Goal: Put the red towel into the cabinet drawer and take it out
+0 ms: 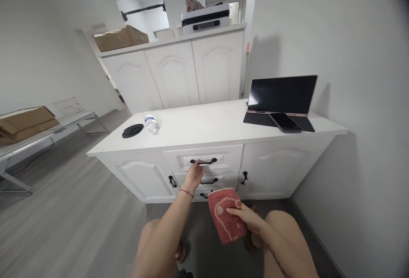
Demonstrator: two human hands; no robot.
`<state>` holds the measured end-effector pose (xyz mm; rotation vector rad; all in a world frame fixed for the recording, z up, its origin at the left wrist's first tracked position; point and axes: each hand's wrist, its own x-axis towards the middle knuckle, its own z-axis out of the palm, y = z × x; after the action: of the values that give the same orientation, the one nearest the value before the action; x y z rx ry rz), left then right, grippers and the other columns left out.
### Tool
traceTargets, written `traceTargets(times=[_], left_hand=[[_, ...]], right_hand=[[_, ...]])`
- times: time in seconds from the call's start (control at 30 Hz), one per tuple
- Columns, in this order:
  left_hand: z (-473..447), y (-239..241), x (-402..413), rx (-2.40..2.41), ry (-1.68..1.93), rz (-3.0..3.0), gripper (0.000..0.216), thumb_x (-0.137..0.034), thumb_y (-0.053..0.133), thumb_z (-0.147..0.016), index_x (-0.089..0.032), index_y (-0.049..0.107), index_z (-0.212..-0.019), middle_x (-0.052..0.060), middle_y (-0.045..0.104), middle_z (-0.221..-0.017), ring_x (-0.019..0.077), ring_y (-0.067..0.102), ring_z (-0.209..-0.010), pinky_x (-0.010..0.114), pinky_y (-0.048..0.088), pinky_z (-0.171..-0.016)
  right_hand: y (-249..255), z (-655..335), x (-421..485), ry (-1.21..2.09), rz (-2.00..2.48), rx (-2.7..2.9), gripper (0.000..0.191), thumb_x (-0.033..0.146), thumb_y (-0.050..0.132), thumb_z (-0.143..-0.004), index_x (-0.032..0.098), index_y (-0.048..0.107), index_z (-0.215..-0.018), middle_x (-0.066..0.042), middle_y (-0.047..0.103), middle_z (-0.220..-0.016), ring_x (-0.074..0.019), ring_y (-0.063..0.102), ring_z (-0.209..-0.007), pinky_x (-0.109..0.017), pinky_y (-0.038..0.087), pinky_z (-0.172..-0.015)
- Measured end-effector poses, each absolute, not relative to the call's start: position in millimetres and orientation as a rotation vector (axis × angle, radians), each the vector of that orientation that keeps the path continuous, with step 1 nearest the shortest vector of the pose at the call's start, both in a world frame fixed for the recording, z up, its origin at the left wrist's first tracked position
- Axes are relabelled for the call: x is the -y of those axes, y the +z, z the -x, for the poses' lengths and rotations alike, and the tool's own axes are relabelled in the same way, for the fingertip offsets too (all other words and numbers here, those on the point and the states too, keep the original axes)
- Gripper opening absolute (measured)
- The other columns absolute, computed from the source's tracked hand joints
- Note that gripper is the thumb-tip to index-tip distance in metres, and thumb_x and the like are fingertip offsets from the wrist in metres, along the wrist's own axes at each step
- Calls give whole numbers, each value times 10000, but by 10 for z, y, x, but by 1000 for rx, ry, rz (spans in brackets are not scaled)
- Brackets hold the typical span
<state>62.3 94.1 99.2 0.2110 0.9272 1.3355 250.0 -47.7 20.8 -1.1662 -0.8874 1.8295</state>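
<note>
My left hand (194, 176) is at the top drawer (223, 154) of a white cabinet, its fingers hooked on the left part of the black drawer handle (209, 161). That drawer looks closed. In front of the lower drawers my right hand (247, 217) grips a folded red towel (225, 216) with a pale pattern, the thumb lying on its face and the other fingers hidden behind it. Below the top drawer, a second black handle (211, 181) shows partly behind my left hand.
On the cabinet top (198, 122) are a plastic bottle (150, 121), a black round item (132, 130), a tablet (281, 95) on a stand and a phone (285, 122). A wall (361, 78) borders the right side. My knees flank the drawers.
</note>
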Motion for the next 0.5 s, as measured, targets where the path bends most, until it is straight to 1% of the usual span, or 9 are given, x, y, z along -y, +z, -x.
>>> traceTargets(times=[0.17, 0.27, 0.4, 0.5], left_hand=[[-647, 875, -889, -931, 1380, -263, 100, -138, 678, -741, -150, 581, -719, -17, 600, -644, 69, 527, -564, 217, 442, -664], [-645, 846, -824, -948, 1389, -283, 119, -111, 695, -703, -141, 581, -718, -14, 604, -624, 71, 523, -541, 231, 439, -661], [-625, 819, -661, -955, 1392, -309, 156, -128, 726, -657, -138, 580, -710, -4, 621, -624, 87, 541, -549, 256, 443, -671], [-622, 781, -466, -960, 1420, -329, 208, -169, 761, -609, -142, 576, -702, -4, 633, -636, 86, 533, -546, 259, 439, -666]], right_hand=[[271, -2578, 586, 1848, 1175, 862, 406, 382, 764, -618, 178, 630, -942, -58, 707, -967, -206, 659, -876, -357, 483, -852], [372, -2630, 670, 1901, 1158, 821, 404, 389, 762, -633, 191, 627, -957, -56, 707, -968, -214, 660, -896, -368, 482, -866], [527, -2708, 744, 1929, 1129, 836, 435, 384, 786, -580, 191, 644, -943, -60, 707, -960, -232, 649, -928, -385, 464, -908], [639, -2779, 779, 1897, 1146, 852, 423, 409, 780, -536, 215, 661, -894, -51, 712, -909, -237, 651, -893, -406, 461, -913]])
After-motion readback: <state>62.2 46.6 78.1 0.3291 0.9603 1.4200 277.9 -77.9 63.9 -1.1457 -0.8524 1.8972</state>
